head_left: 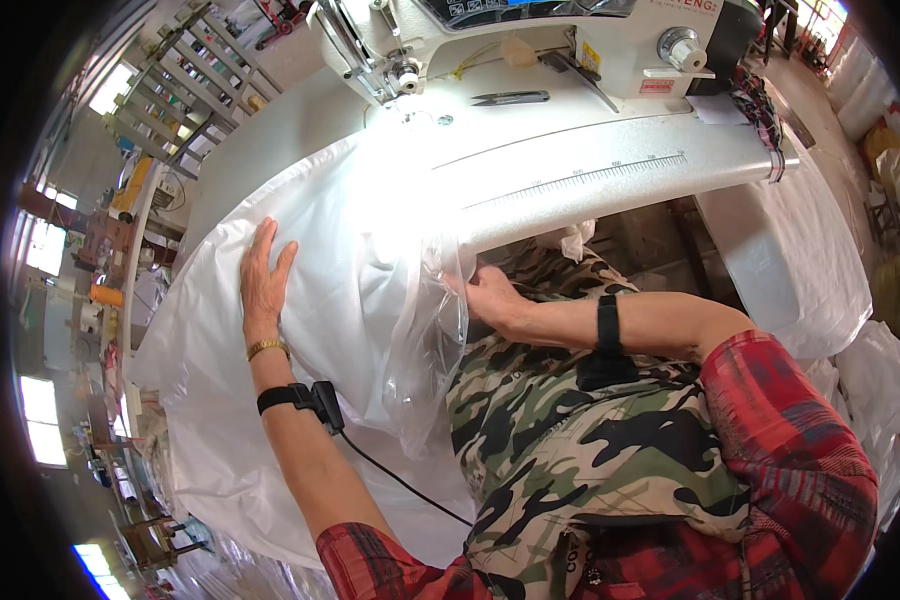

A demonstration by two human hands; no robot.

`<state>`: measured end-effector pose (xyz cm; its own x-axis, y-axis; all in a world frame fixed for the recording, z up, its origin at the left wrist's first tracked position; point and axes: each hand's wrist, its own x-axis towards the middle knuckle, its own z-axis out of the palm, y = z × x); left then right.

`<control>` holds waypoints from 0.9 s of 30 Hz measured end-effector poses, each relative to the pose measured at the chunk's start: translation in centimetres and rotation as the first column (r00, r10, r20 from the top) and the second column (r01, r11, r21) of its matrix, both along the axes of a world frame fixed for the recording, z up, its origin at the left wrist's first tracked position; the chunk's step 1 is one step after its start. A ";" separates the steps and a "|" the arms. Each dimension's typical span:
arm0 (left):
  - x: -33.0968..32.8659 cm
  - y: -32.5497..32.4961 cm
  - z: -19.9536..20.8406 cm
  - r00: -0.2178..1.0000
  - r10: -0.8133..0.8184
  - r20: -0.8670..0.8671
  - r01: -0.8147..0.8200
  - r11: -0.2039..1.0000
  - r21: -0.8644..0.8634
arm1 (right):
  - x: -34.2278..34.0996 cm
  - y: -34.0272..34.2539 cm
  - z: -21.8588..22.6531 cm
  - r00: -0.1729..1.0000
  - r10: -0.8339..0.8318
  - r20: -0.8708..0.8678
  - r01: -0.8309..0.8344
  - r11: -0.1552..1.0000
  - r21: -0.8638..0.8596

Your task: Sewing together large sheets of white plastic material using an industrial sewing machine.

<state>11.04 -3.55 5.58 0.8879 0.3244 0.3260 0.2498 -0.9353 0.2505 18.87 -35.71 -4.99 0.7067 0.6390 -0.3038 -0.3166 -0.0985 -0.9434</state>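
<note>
A large white fabric sheet [320, 270] drapes over the left part of the sewing table and hangs toward my lap. My left hand [263, 285] lies flat on it, fingers stretched out and the thumb apart. At the sheet's right edge, by the table's front rim, my right hand [497, 300] is closed on the fabric; its fingertips are partly covered by folds. Clear plastic film [425, 370] hangs crumpled along that edge. Above, the sewing machine's needle head [402, 75] stands over the fabric's far end, where a bright lamp glare washes out detail.
Thread snips [510, 98] lie on the white sewing table [610, 150], which has a printed ruler. Beyond them is the machine body [650, 45] with its handwheel. More white material [790, 260] hangs at the right. A metal rack [195, 80] stands at the far left.
</note>
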 end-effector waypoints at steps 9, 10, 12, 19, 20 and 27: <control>0.6 -0.4 0.3 0.999 0.018 0.033 -0.017 0.999 -0.033 | -1.5 4.2 -10.7 0.929 0.249 0.274 -0.200 0.961 -0.193; 0.5 -0.4 0.2 0.999 0.021 0.036 -0.020 0.999 -0.036 | -1.1 3.0 -10.8 0.809 0.298 0.507 -0.232 0.954 -0.190; -0.8 0.2 -1.0 0.998 0.043 0.047 -0.040 0.998 -0.057 | -1.4 -1.7 0.0 0.914 0.405 0.001 -0.404 0.912 0.067; -1.7 0.5 -0.9 0.993 -0.014 0.120 0.020 0.999 -0.050 | 3.0 -14.4 11.3 0.582 0.782 0.223 -0.811 0.576 0.097; -1.6 0.2 -1.0 0.992 -0.015 0.122 0.021 0.999 -0.048 | 3.8 -15.1 7.7 0.643 0.752 0.148 -0.762 0.648 0.015; -4.4 -4.2 -1.0 0.975 0.025 0.221 -0.014 0.999 -0.049 | 5.2 -16.5 2.6 0.732 0.641 0.231 -0.413 0.688 -0.597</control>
